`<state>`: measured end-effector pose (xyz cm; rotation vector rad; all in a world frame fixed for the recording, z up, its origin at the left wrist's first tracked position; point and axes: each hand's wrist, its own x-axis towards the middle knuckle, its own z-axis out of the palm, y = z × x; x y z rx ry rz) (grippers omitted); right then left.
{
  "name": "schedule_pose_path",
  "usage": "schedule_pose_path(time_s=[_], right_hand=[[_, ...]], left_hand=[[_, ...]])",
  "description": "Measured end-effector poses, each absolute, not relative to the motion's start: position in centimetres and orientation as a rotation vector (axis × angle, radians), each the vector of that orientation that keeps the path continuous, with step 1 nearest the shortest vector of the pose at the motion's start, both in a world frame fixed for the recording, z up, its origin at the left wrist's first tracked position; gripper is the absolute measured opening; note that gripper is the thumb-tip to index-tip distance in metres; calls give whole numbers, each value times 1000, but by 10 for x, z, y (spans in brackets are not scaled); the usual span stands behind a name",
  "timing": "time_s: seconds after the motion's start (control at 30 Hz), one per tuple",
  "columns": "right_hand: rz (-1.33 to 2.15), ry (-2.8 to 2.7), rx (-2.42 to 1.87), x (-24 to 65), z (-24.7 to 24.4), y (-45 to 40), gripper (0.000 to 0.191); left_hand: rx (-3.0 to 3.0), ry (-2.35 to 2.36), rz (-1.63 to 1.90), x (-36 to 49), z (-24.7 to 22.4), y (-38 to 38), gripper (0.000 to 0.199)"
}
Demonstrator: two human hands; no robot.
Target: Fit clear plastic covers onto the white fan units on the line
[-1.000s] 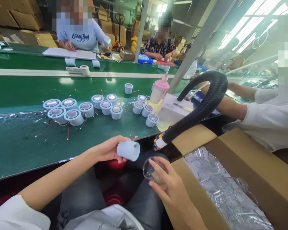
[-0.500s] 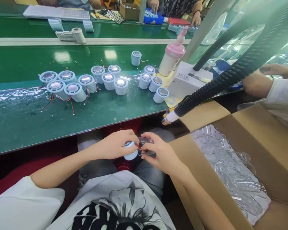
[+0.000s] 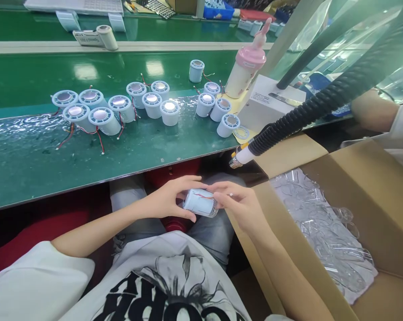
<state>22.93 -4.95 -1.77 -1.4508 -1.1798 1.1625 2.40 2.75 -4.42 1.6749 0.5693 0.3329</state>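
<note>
Above my lap a light blue cylindrical part with wires (image 3: 198, 203) sits inside a clear plastic sleeve (image 3: 215, 211). My left hand (image 3: 177, 196) is wrapped round the sleeve's left end, thumb below and fingers above. At the other end, my right hand (image 3: 236, 200) pinches the thin red and dark wires (image 3: 206, 196), whose small white plug (image 3: 230, 194) shows by the fingers. More light blue cylindrical parts (image 3: 104, 121) with silvery round tops and loose wires stand upright in groups on the green bench (image 3: 137, 154).
A black corrugated hose (image 3: 288, 120) with a metal nozzle (image 3: 235, 161) hangs right of my hands. An open cardboard box (image 3: 355, 187) holds several clear plastic sleeves (image 3: 321, 236). On the bench stand a pink-topped pump bottle (image 3: 246, 67) and a white box-shaped device (image 3: 271, 104). Another person's arm (image 3: 373, 111) shows at right.
The light blue part has gone from beside the clear sleeve to inside it. My left hand now grips the sleeve's outside; my right hand has shifted from the sleeve to the wires.
</note>
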Motion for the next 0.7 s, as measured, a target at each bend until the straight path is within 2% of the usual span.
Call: schedule_pose_path(time_s=[0.07, 0.13, 0.17, 0.27, 0.37, 0.7], right_hand=[[1260, -1101, -1400, 232, -19, -49, 31], [1283, -1159, -1326, 235, -22, -51, 23], [1233, -1256, -1307, 236, -24, -53, 20], [928, -1619, -1329, 237, -28, -61, 37], [759, -1779, -1328, 239, -31, -69, 36], [1118, -1555, -1251, 242, -24, -72, 41]], left_hand=[[1527, 537, 297, 25, -43, 25, 71], [1394, 561, 303, 25, -41, 23, 69], [1335, 590, 322, 25, -40, 22, 69], [1223, 650, 353, 23, -38, 21, 69], [1277, 631, 322, 19, -35, 21, 70], [1535, 489, 430, 15, -25, 19, 73]])
